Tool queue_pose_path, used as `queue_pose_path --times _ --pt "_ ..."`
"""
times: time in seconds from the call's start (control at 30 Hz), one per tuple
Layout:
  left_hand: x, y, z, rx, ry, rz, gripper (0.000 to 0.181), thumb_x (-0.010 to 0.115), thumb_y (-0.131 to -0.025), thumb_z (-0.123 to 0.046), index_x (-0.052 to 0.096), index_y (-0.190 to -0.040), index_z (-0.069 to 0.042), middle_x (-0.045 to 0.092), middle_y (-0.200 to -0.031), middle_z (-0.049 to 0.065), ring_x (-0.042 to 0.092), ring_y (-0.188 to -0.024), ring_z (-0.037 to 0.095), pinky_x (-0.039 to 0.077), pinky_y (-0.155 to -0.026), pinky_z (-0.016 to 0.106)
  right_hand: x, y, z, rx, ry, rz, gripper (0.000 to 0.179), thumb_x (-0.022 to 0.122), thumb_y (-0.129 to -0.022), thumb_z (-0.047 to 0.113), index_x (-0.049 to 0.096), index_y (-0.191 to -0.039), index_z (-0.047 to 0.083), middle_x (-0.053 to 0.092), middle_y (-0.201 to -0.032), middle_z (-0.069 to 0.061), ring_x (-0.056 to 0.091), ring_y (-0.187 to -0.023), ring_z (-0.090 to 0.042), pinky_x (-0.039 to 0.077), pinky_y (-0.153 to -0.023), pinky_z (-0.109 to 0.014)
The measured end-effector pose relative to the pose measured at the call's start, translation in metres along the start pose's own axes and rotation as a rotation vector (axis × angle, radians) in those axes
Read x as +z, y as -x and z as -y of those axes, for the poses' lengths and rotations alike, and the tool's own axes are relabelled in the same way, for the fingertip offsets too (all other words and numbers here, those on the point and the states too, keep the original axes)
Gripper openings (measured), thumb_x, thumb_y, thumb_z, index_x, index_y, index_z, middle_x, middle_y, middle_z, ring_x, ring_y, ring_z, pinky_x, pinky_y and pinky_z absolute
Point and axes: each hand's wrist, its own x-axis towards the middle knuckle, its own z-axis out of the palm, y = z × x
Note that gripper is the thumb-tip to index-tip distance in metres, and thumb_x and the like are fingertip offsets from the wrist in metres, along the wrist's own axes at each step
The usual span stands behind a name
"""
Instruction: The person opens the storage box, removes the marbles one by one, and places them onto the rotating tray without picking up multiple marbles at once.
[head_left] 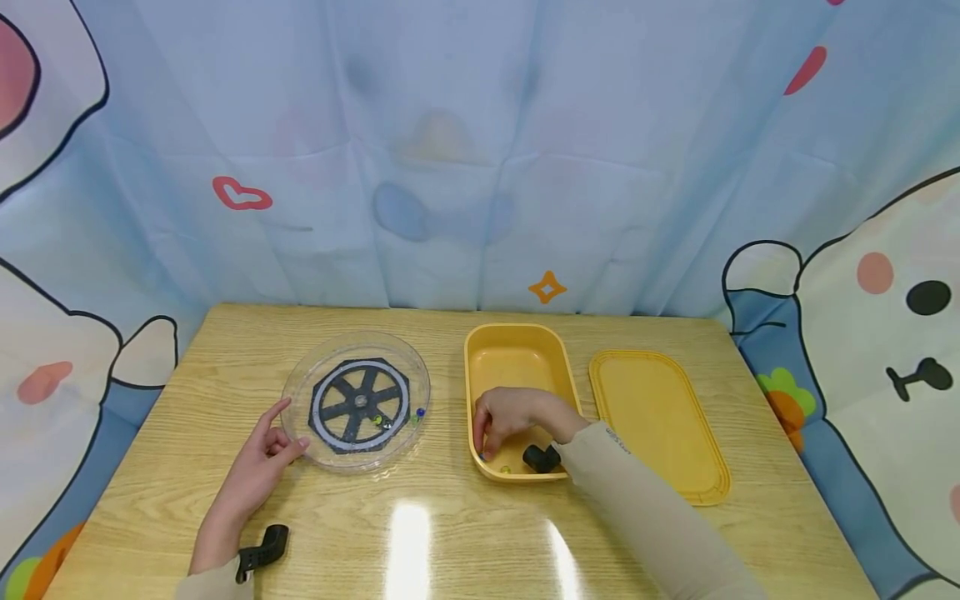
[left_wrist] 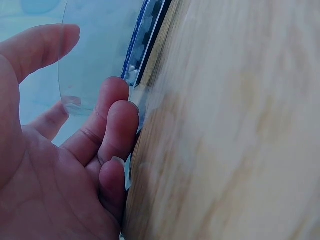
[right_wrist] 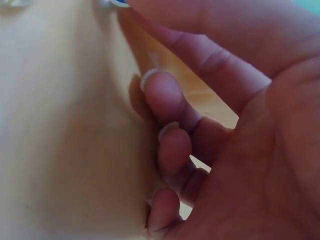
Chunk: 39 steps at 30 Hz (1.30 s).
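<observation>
Resting against the rim of a clear, round plastic dish (head_left: 397, 348), the left hand (head_left: 258, 457) has thumb and index finger spread along its left edge; those fingers are released rather than clenched, with the remaining ones loosely bent. The dish sits on the left part of a pale wood-grain worktop (head_left: 465, 533). Visible in it is a dark, many-sided panel with a six-spoked wheel design (head_left: 352, 427). Four small glass marbles lie toward its right side: one yellow-green (head_left: 377, 420), one clear (head_left: 387, 425), one green (head_left: 415, 419), one deep blue (head_left: 421, 412).

The right hand (head_left: 512, 412) reaches down into a yellow rectangular plastic tub with rounded corners (head_left: 517, 358), right of the dish. At the near left corner its fingers grasp a small blue-tinted glass marble (head_left: 484, 457) between the tips. A yellowish glass marble (head_left: 506, 470) lies near the tub's front wall. A flat yellow plastic lid (head_left: 663, 417) lies to the right of the tub. A printed light-blue curtain (head_left: 450, 267) hangs behind the worktop.
</observation>
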Motion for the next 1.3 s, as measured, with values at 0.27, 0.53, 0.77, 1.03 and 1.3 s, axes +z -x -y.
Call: queue_pose_path --times 0.27,0.53,0.77,1.03,1.3 --pt "0.001 0.001 0.0 0.013 0.011 -0.004 0.072 0.065 -0.099 -0.017 0.024 -0.157 -0.01 0.051 -0.081 0.005 0.043 -0.069 0.013 0.037 -0.067 0.027 -0.007 0.006 -0.008 -0.093 -0.226 0.042 0.007 0.076 -0.08 0.005 0.077 -0.088 0.006 0.072 -0.084 0.003 0.06 -0.073 -0.007 0.047 -0.069 -0.023" --pt "0.002 0.001 -0.001 0.008 0.013 -0.004 0.071 0.065 -0.099 -0.018 0.024 -0.157 -0.01 0.051 -0.081 0.005 0.042 -0.069 0.013 0.036 -0.067 0.027 -0.017 0.013 -0.015 -0.115 -0.378 -0.054 0.009 0.075 -0.086 0.005 0.073 -0.093 0.001 0.073 -0.087 -0.003 0.066 -0.081 -0.016 0.051 -0.075 -0.028" --pt "0.001 0.001 -0.003 0.003 -0.005 -0.006 0.071 0.065 -0.099 -0.018 0.024 -0.157 -0.01 0.051 -0.082 0.005 0.043 -0.07 0.013 0.036 -0.068 0.027 -0.03 0.022 -0.008 -0.158 -0.317 -0.202 0.009 0.074 -0.09 0.011 0.073 -0.098 0.007 0.071 -0.089 -0.001 0.065 -0.085 -0.025 0.051 -0.074 -0.034" --pt "0.0 0.003 -0.005 0.006 -0.013 -0.006 0.07 0.064 -0.099 -0.018 0.024 -0.157 -0.009 0.051 -0.082 0.005 0.043 -0.071 0.013 0.036 -0.068 0.027 -0.033 0.02 0.02 -0.224 -0.312 -0.428 0.01 0.071 -0.094 0.014 0.073 -0.103 0.011 0.069 -0.098 0.0 0.06 -0.084 -0.024 0.051 -0.076 -0.035" --pt "0.0 0.003 -0.004 0.017 -0.001 -0.004 0.07 0.064 -0.099 -0.017 0.024 -0.156 -0.008 0.051 -0.082 0.005 0.043 -0.071 0.012 0.036 -0.068 0.027 -0.027 -0.01 0.059 -0.312 -0.261 -0.563 0.013 0.072 -0.093 0.014 0.074 -0.105 0.009 0.069 -0.095 0.003 0.058 -0.079 -0.019 0.047 -0.067 -0.029"
